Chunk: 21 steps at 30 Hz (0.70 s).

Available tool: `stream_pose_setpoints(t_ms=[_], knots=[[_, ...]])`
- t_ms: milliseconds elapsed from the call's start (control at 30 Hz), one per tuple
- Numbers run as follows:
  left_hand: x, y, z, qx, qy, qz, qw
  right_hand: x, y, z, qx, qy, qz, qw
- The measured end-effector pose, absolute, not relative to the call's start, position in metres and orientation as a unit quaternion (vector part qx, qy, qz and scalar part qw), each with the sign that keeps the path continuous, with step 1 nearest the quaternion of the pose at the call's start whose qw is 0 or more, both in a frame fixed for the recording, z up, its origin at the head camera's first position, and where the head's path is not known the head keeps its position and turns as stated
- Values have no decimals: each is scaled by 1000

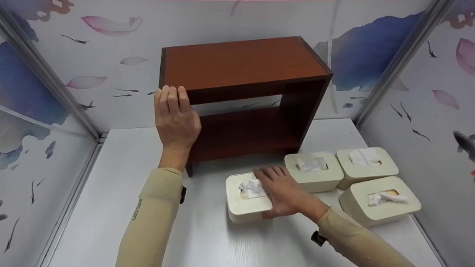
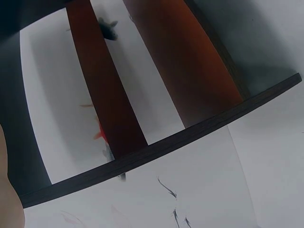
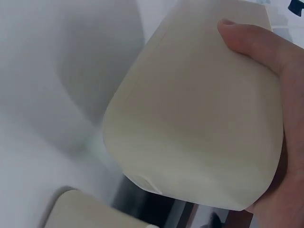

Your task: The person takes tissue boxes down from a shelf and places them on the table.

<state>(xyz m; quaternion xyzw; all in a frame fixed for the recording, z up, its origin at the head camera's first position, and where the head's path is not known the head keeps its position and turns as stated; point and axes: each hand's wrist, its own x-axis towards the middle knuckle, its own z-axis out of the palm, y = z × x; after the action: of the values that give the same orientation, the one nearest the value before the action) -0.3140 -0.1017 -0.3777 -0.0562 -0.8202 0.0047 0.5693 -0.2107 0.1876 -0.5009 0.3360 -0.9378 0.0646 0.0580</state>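
Observation:
A reddish-brown wooden shelf (image 1: 241,63) with dark edges stands at the back of the white table, turned slightly at an angle. My left hand (image 1: 176,116) grips its upper front left corner, fingertips over the top edge; the thumb's hold is hidden. In the left wrist view the shelf (image 2: 171,57) shows its boards and a dark side edge. My right hand (image 1: 280,189) holds a cream tissue box (image 1: 237,205) from its right side, in front of the shelf. The right wrist view shows the thumb (image 3: 256,42) pressed along the box (image 3: 190,114).
Several more cream tissue boxes stand at the right: one box (image 1: 315,181) just beside my right hand, another box (image 1: 349,178) behind, and a third box (image 1: 356,207) near the table's right edge. Patterned walls (image 1: 122,85) enclose the white table (image 1: 207,230) at the back and sides.

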Motion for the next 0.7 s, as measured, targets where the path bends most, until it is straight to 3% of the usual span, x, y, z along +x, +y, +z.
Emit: stream_pose_setpoints(t_ms=[700], knots=[[-314, -102, -377, -60, -818, -1, 572, -185, 262, -524, 327, -941, 78, 38]])
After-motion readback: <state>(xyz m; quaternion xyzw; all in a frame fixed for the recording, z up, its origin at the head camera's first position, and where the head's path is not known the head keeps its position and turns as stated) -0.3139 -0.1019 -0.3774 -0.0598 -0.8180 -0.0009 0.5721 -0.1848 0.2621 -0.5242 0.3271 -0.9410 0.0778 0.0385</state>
